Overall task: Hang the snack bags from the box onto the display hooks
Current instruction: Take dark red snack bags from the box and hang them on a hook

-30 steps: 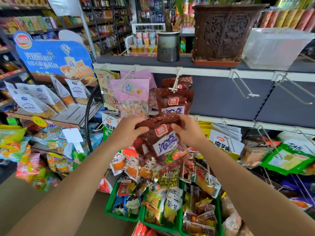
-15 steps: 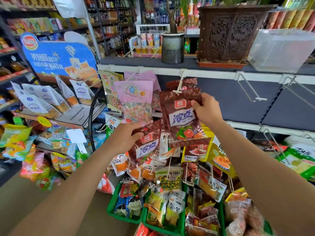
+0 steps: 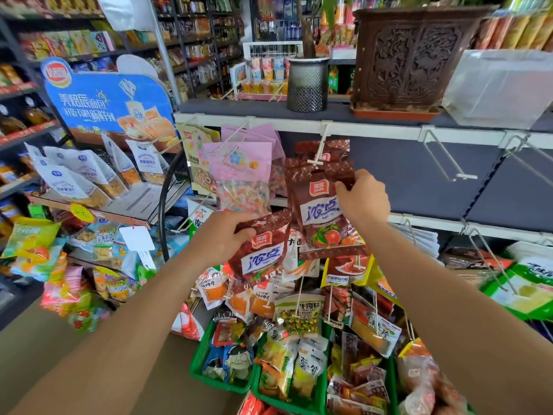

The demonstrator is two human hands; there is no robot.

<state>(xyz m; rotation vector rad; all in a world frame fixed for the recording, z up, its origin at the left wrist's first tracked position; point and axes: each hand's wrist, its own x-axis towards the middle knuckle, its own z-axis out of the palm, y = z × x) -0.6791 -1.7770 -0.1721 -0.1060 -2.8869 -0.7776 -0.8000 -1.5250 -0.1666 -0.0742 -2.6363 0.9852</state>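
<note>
My right hand [image 3: 360, 199] grips the upper right corner of a dark red snack bag [image 3: 320, 211] and holds its top right at the tip of a white display hook [image 3: 317, 151]. More bags of the same kind hang behind it on that hook. My left hand [image 3: 223, 235] is lower and to the left, closed on the top of a small bunch of the same red bags [image 3: 259, 253], which hang tilted. I cannot tell whether the raised bag's hole is on the hook. No box is visible.
Pink candy bags [image 3: 239, 175] hang on the hook to the left. Two bare hooks [image 3: 446, 160] stick out to the right. Lower hooks hold mixed snacks above green baskets [image 3: 206, 348]. A bread display stand [image 3: 104, 106] stands at the left, a carved planter [image 3: 416, 55] on top.
My right hand took one red bag from the bunch and lifted it up to the hook tip. My left hand stayed low with the rest of the bags.
</note>
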